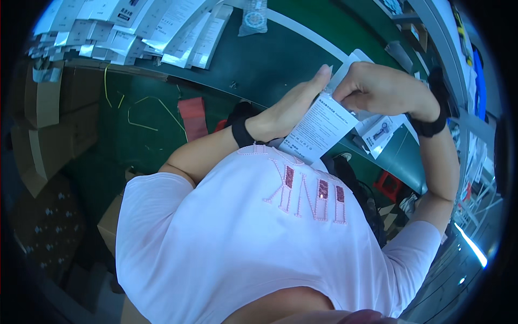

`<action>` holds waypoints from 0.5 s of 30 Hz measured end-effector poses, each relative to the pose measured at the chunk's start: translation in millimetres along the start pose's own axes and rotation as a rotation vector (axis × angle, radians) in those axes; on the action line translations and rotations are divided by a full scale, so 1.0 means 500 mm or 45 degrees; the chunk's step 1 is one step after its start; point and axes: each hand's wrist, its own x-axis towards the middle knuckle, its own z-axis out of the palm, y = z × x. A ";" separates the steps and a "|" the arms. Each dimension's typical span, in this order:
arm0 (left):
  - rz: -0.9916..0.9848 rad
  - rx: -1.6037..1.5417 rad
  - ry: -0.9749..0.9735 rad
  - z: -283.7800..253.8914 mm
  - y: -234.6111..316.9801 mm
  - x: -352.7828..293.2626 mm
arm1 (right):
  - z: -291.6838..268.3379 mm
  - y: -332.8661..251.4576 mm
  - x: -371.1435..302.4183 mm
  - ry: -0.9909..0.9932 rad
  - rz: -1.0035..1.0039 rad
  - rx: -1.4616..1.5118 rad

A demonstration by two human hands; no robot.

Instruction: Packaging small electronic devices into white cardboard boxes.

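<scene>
— What is the biggest thing you see?

— The green table (280,59). It runs across the top, with a pale stripe along it.

— And on the table?

— A big pile of white packs (135,27) lies at its far left end. A clear bag (253,16) sits next to the pile.

— What about under the table?

— Brown boxes (48,124) stand below its left end. A red stool (389,184) is below its right end.

— Where are the hands?

— Both are up over the near edge of the table. The left hand (291,108) is flat, fingers straight, pressed against a white box (319,129). The right hand (380,89) is curled shut, pinching the top of that box.

— Anything smaller?

— A little card (380,132) lies on the table, just under the right hand.
</scene>
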 end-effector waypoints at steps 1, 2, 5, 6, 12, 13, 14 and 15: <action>-0.016 0.012 -0.024 0.007 -0.002 -0.002 | -0.002 0.007 -0.003 -0.232 -0.004 0.035; 0.136 0.036 -0.092 0.019 -0.003 -0.009 | 0.001 0.017 -0.004 -0.209 0.012 0.047; 0.242 0.230 -0.165 0.000 0.000 -0.023 | 0.030 0.019 0.001 -0.387 -0.168 0.178; 0.229 0.391 -0.163 -0.007 0.001 -0.022 | 0.032 0.001 -0.007 -0.288 -0.137 0.046; 0.598 0.646 -0.022 -0.013 0.009 -0.052 | 0.035 0.034 -0.154 0.745 -0.085 0.571; 0.630 0.644 -0.046 -0.011 0.011 -0.049 | 0.060 0.041 -0.218 1.084 0.113 0.606; 0.621 0.642 -0.062 -0.010 0.016 -0.050 | 0.101 0.055 -0.247 1.185 0.261 0.655; 0.693 0.709 -0.055 -0.010 0.017 -0.056 | 0.142 0.052 -0.236 1.179 0.272 0.741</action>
